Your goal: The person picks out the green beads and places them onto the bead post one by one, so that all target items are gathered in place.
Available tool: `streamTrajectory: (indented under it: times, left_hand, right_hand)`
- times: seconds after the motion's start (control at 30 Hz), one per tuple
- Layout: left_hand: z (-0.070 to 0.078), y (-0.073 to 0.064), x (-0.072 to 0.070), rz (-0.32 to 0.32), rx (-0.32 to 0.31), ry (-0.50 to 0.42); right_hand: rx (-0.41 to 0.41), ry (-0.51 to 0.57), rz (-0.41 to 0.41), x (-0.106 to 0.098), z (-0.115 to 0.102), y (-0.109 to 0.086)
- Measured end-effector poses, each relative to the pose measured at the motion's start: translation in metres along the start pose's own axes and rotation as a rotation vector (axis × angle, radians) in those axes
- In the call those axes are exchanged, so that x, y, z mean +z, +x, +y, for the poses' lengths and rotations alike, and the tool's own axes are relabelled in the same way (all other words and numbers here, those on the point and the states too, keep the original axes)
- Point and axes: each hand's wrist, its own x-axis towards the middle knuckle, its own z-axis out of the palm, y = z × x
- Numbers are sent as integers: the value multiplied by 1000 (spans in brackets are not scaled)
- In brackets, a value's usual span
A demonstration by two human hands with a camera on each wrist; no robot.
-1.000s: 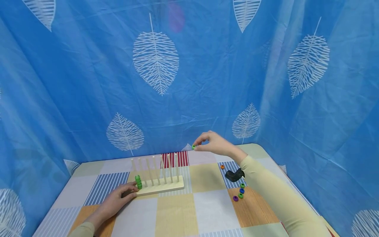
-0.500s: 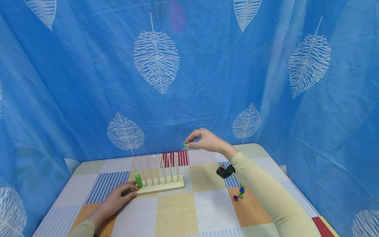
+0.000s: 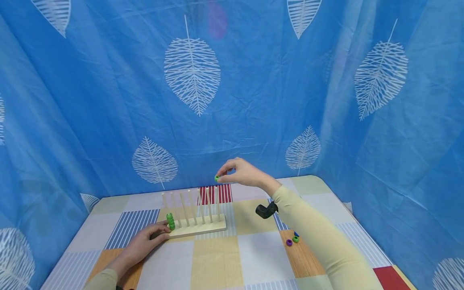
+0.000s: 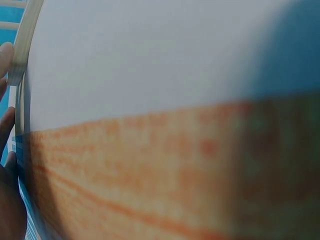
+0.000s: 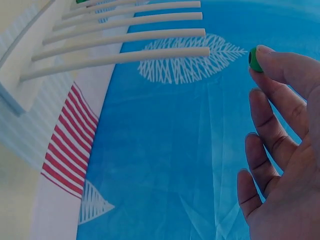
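Note:
My right hand (image 3: 243,172) pinches a green bead (image 3: 216,178) between thumb and index finger, raised near the right end of a wooden peg board (image 3: 197,230). In the right wrist view the bead's dark hole (image 5: 251,60) faces the pegs (image 5: 150,54), apart from their tips; the other fingers are loosely bent. Several upright pegs stand in a row on the board. Green beads (image 3: 170,222) are stacked on the leftmost one, and the others shown are bare. At the board's left end, my left hand (image 3: 143,243) grips the base with thumb and fingers.
On the tablecloth to the right lie a purple bead (image 3: 288,243), a green bead (image 3: 295,239) and a blue bead (image 3: 296,234), partly behind the right sleeve (image 3: 319,237). A black wrist camera (image 3: 266,210) hangs below that wrist. Blue curtains (image 3: 246,100) enclose the table.
My right hand has moved left with the green bead, toward the pegs. Its sleeve now covers the orange bead and one green bead. The left hand stays at the board.

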Motion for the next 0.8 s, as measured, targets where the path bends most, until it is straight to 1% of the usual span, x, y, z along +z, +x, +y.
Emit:
streamTrajectory:
  times: [0.2,0.63,0.8]
  left_hand:
    - [0,0,0,6,-7,-6]
    - [1,-1,1,12,-39,-6]
    - [2,-1,1,13,-40,-7]
  right_hand:
    - [-26,16,-14,4,-5,6]
    - [-61,53,-93,10,-16,23]
    - [-61,57,-107,13,-20,30]
